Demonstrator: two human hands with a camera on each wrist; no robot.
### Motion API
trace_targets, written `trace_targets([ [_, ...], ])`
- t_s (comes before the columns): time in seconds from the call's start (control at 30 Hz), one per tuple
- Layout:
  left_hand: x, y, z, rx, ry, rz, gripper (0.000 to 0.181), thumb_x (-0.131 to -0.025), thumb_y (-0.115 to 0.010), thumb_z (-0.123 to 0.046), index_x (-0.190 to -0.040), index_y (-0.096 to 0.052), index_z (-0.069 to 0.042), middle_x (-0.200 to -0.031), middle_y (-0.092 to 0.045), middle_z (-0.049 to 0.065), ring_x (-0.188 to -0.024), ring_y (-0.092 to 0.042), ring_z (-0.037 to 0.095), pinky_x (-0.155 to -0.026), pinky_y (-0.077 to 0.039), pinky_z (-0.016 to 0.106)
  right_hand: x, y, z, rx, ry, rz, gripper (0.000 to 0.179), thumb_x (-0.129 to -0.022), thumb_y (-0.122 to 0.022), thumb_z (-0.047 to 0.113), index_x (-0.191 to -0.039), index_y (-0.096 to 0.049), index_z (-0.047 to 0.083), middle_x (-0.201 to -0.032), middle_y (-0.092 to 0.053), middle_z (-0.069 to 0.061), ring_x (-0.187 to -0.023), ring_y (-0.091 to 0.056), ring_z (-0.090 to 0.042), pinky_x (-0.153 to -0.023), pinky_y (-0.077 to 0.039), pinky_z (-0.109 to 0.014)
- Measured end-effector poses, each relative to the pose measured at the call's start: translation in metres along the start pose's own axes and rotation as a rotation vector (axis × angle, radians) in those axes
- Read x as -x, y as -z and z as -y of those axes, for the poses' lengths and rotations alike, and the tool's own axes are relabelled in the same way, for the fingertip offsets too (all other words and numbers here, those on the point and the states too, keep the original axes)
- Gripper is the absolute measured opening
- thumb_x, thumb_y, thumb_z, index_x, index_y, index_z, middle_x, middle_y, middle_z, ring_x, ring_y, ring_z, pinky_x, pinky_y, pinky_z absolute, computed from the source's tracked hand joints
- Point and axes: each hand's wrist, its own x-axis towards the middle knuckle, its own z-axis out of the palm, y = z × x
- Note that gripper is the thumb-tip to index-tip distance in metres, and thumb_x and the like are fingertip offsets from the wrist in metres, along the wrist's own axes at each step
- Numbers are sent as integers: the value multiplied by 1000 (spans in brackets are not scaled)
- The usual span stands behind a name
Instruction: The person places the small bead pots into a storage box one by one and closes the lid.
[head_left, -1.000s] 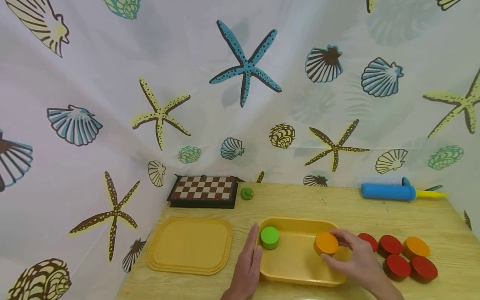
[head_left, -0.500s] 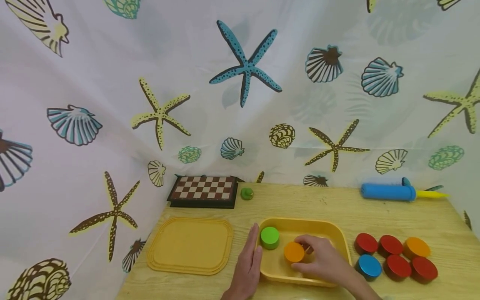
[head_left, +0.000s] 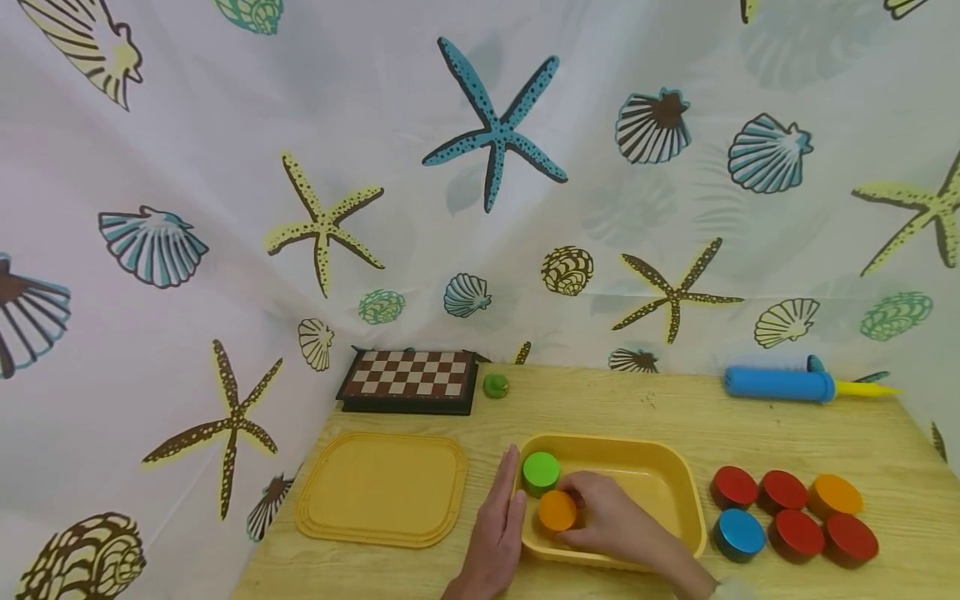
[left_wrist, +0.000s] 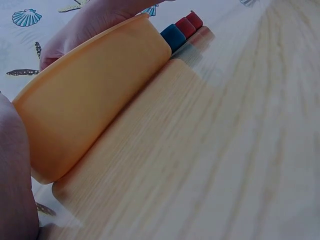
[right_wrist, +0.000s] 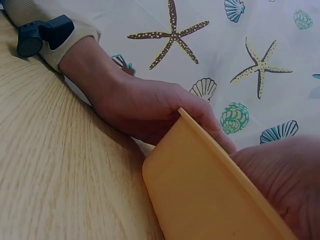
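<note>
- Pinching an orange cylinder [head_left: 557, 510] between thumb and fingers, the right hand [head_left: 613, 518] reaches down into a yellow rectangular tub [head_left: 648, 487]; whether the piece rests on the tub's floor, I cannot tell.
- The left hand [head_left: 492, 533] lies flat against the tub's left end wall with its fingers straight, grasping nothing.
- Inside the tub, a green cylinder [head_left: 542, 472] stands upright in the far left corner, just beyond the orange one; whether the two touch is unclear.
- Right of the tub, six more cylinders stand on the wooden table [head_left: 600, 408] in two rows: two red and one orange [head_left: 835, 496] behind, one blue [head_left: 738, 533] and two red in front.
- Left of the tub lies a flat yellow lid [head_left: 382, 490], with a checkered board [head_left: 408, 377] and a small green figurine [head_left: 495, 385] behind.
- At the far right lies a blue hand pump [head_left: 780, 383] with a yellow nozzle.
</note>
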Motion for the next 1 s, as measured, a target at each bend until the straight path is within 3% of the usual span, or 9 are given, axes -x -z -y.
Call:
trace_targets([
  [0.27,1,0,1,12,54,14,56,-116,-35,-26,-169,-19,-19,-174,-21,3,-159,-20,16,-123,-11,18,-6,-7,4,12,13,6,42,-81,-92,19,-113,-69,5,-108,-70,-1,-96,-65,-9,-85,-60,-27],
  [0.57,-1,-1,2,21,28,7,56,-116,-36,-25,-168,-20,-15,-174,-22,6,-158,-20,17,-123,-11,14,-6,-7,6,-102,-10,24,41,-84,-90,17,-118,-71,1,-114,-73,-8,-101,-72,-15,-86,-59,-19],
  [0.67,-1,-1,3,11,14,3,56,-116,-36,-25,-168,-20,-15,-173,-22,8,-159,-21,20,-122,-10,13,-4,-5,7,-136,-8,19,41,-86,-88,16,-119,-71,0,-116,-74,-10,-103,-74,-18,-87,-61,-23],
  [0.8,-1,-1,2,8,4,0,56,-116,-36,-24,-168,-20,-14,-173,-22,9,-159,-20,21,-123,-10,14,3,-2,8,-107,8,-25,41,-89,-86,19,-122,-72,1,-119,-74,-11,-105,-73,-23,-89,-63,-35],
  [1.0,-1,0,1,20,25,10,56,-116,-35,-26,-168,-19,-12,-174,-20,8,-160,-18,20,-124,-9,16,19,11,10,-58,0,-159,40,-93,-81,18,-129,-71,3,-127,-73,-14,-112,-70,-30,-94,-61,-44],
])
